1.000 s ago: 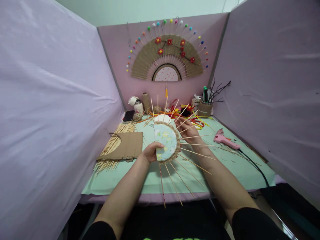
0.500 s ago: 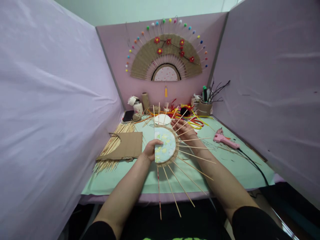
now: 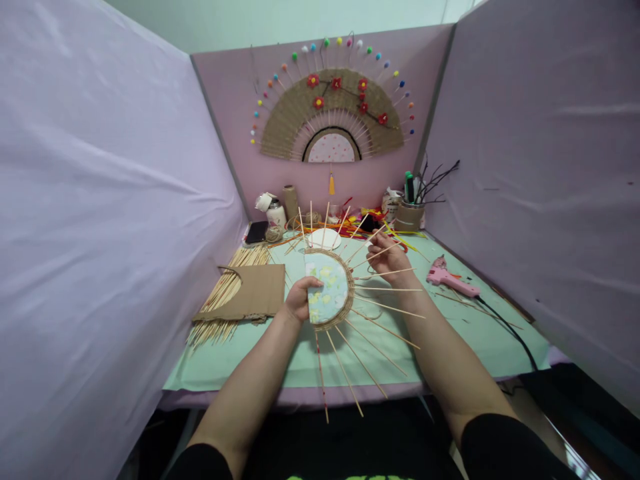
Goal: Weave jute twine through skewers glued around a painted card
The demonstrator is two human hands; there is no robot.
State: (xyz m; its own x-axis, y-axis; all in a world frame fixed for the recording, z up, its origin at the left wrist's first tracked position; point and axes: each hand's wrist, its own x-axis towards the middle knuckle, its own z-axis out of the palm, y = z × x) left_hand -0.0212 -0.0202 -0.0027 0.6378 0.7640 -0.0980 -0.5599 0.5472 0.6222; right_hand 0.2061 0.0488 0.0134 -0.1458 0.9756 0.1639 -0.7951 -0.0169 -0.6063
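Note:
My left hand [image 3: 299,298] is closed on the straight edge of a half-round fan frame [image 3: 327,287], its thumb flat on the pale blue floral face. Brown twine [image 3: 351,287] is woven in rows along the frame's curved rim. Thin bamboo sticks [image 3: 363,361] fan out from that rim, some with red marks. Among the upper right sticks is my right hand [image 3: 389,257], its fingers curled and thumb and fingertips brought together. What they pinch, if anything, is too thin to make out. A loose thin strand [image 3: 373,316] loops below this hand.
Cut cardboard [image 3: 260,290] lies over bamboo sticks [image 3: 220,293] at left. A pink glue gun [image 3: 453,278] with a black cord rests at right. Behind are a white disc [image 3: 324,239], colourful pipe cleaners, a phone [image 3: 257,232] and jars. A finished fan [image 3: 333,113] hangs on the back panel.
My right hand has moved right and slightly toward me, its fingers now more curled. The fan frame has shifted a little left and turned slightly, still in my left hand.

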